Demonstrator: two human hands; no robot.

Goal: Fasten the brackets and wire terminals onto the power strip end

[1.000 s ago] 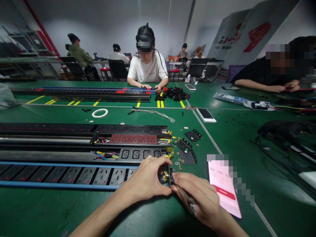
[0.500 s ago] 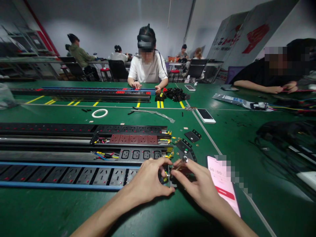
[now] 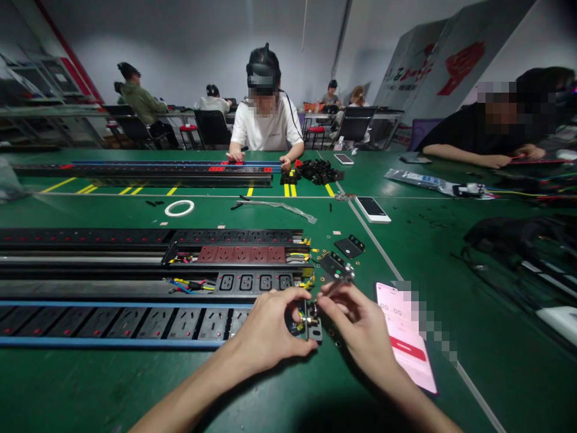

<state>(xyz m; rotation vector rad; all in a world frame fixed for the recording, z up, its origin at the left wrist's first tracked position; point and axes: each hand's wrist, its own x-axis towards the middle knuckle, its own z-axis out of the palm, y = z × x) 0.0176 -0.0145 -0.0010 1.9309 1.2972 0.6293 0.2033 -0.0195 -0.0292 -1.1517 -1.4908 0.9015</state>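
Note:
My left hand (image 3: 273, 325) is closed around a small black metal bracket (image 3: 317, 334), thumb below and fingers above. A brass-coloured bolt (image 3: 310, 321) pokes through this bracket, which stands at the right end of the blue-edged power strip (image 3: 171, 323). Between the thumb and fingers of my right hand (image 3: 360, 319) is a slim shiny metal tool, apparently a wrench (image 3: 337, 287). Its lower end is close to the bolt; whether they touch I cannot tell. The fingers hide part of the strip's end.
More power strips (image 3: 238, 255) lie behind, with loose wire ends at their right. Black brackets (image 3: 350, 246) and small washers are scattered beyond my right hand. A lit phone (image 3: 408, 343) lies to the right. Across the table a person (image 3: 265, 120) handles another strip; another person sits at right.
My right hand has opened a little gap from the bracket, and the tool now tilts further up and right. More of the bracket and bolt shows. The view has shifted slightly.

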